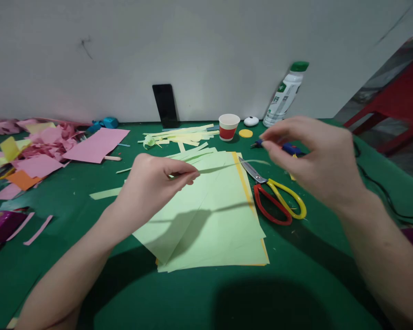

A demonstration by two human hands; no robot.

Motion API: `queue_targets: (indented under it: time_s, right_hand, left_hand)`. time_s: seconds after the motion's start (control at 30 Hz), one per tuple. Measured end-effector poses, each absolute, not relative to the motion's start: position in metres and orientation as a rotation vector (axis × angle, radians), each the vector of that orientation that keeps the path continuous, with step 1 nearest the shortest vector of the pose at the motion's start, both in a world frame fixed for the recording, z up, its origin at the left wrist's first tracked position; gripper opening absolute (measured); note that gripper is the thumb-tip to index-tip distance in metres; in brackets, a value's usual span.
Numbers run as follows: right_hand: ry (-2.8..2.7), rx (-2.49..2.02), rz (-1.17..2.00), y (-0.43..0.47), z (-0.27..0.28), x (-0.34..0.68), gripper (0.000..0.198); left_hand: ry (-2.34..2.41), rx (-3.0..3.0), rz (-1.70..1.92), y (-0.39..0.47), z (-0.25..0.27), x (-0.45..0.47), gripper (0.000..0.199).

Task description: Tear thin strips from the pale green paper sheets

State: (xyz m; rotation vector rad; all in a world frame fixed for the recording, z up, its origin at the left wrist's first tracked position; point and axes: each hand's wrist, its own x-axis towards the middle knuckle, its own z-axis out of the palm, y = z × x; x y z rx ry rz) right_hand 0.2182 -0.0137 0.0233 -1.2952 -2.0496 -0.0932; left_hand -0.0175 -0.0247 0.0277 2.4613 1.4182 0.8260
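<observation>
Thumb and fingertips of my left hand (pixel 158 185) are pinched on a thin light green paper strip (pixel 223 168). The strip stretches rightward above stacked light green sheets (pixel 206 229), and its far end curves free. My right hand (pixel 316 160) is raised to the right of that end, apart from it, with thumb and forefinger bent into a closed pinch. Whether anything tiny sits between those fingertips I cannot make out. Under the right hand's left side lie scissors (pixel 258 178) with one red and one yellow handle, blades partly over the sheets.
Cut strips (pixel 182 136) lie behind the stack, near a paper cup (pixel 229 127), a yellow disc (pixel 245 133) and a white case (pixel 251 121). A phone (pixel 165 105) and a bottle (pixel 285 96) lean on the wall. Pink paper (pixel 96 145) and scraps spread left. A cable (pixel 382 188) runs right.
</observation>
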Motion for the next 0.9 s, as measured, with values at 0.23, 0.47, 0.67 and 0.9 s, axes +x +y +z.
queue_targets:
  time_s: [0.23,0.47,0.67,0.9]
  right_hand:
    - [-2.241,-0.841,-0.117,-0.038,-0.001,0.177,0.011]
    - [-2.211,-0.901,0.019,-0.039,-0.005,0.175,0.011]
    - [-2.283,-0.96,0.176,-0.037,-0.007,0.173,0.01]
    - [-2.294,-0.986,0.109,-0.035,-0.01,0.175,0.009]
  left_hand:
    - [1.234,2.564,0.767,-0.029,0.016,0.0,0.014]
    - [1.153,2.612,0.758,-0.035,0.014,0.001,0.013]
    - [1.142,2.718,0.75,-0.035,0.008,0.003,0.016]
    - [1.068,2.657,0.72,-0.035,0.005,0.002,0.017]
